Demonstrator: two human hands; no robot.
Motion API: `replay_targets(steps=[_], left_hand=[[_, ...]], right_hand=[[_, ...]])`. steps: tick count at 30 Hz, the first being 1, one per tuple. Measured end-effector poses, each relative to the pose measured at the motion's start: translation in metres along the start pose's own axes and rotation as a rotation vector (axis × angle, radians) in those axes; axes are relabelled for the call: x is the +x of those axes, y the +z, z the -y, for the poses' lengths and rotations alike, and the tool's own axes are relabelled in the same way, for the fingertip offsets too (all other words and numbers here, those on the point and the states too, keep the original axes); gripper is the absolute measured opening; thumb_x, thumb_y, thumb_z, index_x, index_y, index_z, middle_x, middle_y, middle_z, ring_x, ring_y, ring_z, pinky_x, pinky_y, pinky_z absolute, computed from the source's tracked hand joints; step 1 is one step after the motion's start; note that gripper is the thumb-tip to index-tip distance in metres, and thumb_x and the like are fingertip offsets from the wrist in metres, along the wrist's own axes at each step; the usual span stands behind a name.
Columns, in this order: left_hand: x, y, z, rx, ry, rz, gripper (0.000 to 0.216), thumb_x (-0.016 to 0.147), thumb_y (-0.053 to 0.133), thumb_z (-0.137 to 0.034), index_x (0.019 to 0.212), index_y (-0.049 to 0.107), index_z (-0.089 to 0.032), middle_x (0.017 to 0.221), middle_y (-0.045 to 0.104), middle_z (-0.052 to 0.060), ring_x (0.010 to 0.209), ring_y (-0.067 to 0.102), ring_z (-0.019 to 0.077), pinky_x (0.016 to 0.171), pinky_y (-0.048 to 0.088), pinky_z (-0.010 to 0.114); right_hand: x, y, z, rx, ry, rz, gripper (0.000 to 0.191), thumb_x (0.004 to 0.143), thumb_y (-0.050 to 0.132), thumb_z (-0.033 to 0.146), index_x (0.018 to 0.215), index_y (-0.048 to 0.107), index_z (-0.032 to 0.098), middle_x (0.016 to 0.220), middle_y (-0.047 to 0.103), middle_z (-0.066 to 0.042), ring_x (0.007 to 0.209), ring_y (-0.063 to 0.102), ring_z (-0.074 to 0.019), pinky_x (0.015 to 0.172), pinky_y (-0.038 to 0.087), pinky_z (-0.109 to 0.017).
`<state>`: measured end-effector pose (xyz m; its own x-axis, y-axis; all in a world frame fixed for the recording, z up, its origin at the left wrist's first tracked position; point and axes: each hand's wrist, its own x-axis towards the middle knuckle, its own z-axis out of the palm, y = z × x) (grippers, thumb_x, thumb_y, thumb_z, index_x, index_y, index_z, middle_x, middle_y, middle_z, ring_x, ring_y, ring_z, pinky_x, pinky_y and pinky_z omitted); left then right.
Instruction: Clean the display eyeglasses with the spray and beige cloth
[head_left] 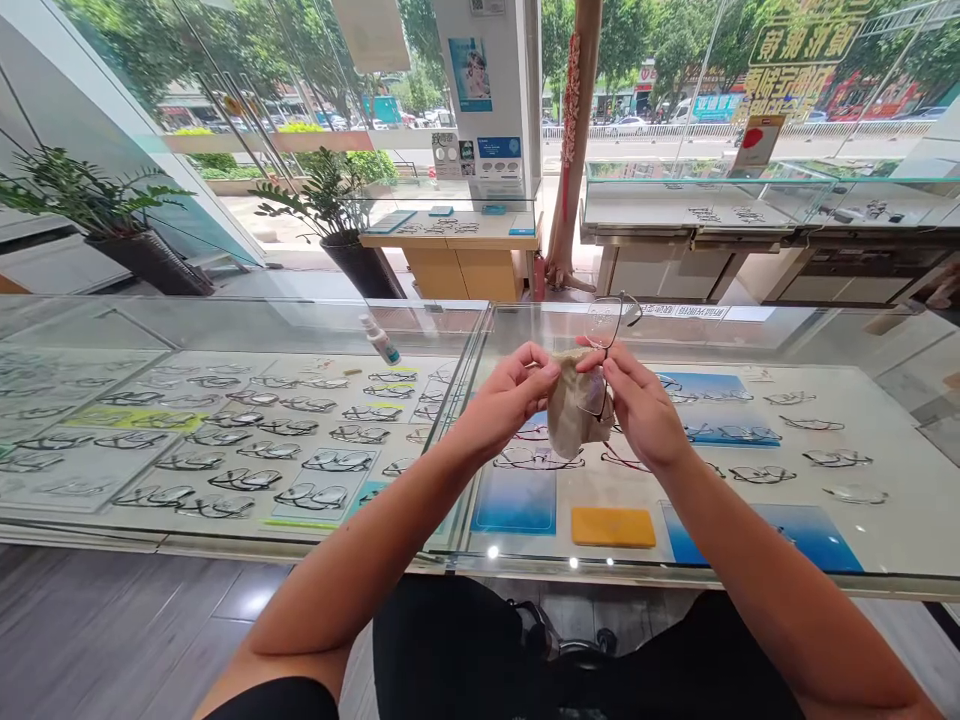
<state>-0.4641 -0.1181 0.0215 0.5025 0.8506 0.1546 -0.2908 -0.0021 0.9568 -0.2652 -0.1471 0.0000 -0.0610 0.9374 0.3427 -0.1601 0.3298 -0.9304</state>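
Above the glass counter my left hand (519, 388) pinches a beige cleaning cloth (571, 415), which hangs down between my two hands. My right hand (637, 400) grips a pair of thin-framed eyeglasses (616, 322) by the frame. One lens stands up above the fingers, while the other lies against the cloth and is partly hidden by it. Under my hands, a yellow-orange case (613, 527) rests on the counter near its front edge.
Rows of eyeglasses (313, 497) fill the glass display counter (300, 545). A small spray bottle (380, 339) stands on the left part of the counter. Beyond are potted plants (352, 240), another display case (686, 205), a wooden trunk-like post (576, 150) and large windows.
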Motion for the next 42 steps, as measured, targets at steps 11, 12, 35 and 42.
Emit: replay_targets(steps=[11,12,35,42], left_hand=[[-0.002,0.004,0.006,0.008,-0.004,0.102,0.043,0.092,0.092,-0.052,0.090,0.061,-0.023,0.084,0.063,-0.002,0.075,0.057,0.0114,0.070,0.047,0.026],[-0.002,0.005,0.007,0.015,0.004,0.107,0.043,0.092,0.092,-0.053,0.090,0.062,-0.022,0.084,0.063,-0.001,0.075,0.057,0.0116,0.070,0.047,0.026],[-0.006,0.020,0.026,0.057,-0.050,-0.038,0.052,0.089,0.091,-0.064,0.088,0.071,-0.015,0.083,0.070,0.001,0.077,0.061,0.0121,0.078,0.049,0.026],[-0.007,0.022,0.025,-0.071,-0.072,-0.041,0.052,0.084,0.097,-0.061,0.088,0.071,-0.016,0.080,0.069,-0.001,0.073,0.059,0.0106,0.072,0.047,0.024]], right_hand=[[-0.001,-0.001,-0.001,0.063,0.011,-0.035,0.033,0.105,0.069,0.063,0.101,0.078,0.031,0.098,0.062,-0.001,0.082,0.052,-0.0183,0.076,0.049,-0.032],[-0.001,-0.002,-0.002,0.073,0.014,-0.039,0.034,0.105,0.070,0.063,0.101,0.078,0.030,0.098,0.061,-0.001,0.079,0.050,-0.0175,0.073,0.047,-0.031],[-0.010,0.013,0.002,0.235,0.039,-0.037,0.033,0.102,0.077,0.060,0.100,0.078,0.027,0.079,0.052,0.003,0.065,0.041,-0.0125,0.059,0.037,-0.028],[-0.008,0.014,0.002,0.144,-0.002,-0.075,0.033,0.100,0.077,0.061,0.098,0.080,0.029,0.103,0.059,-0.002,0.076,0.049,-0.0153,0.066,0.049,-0.031]])
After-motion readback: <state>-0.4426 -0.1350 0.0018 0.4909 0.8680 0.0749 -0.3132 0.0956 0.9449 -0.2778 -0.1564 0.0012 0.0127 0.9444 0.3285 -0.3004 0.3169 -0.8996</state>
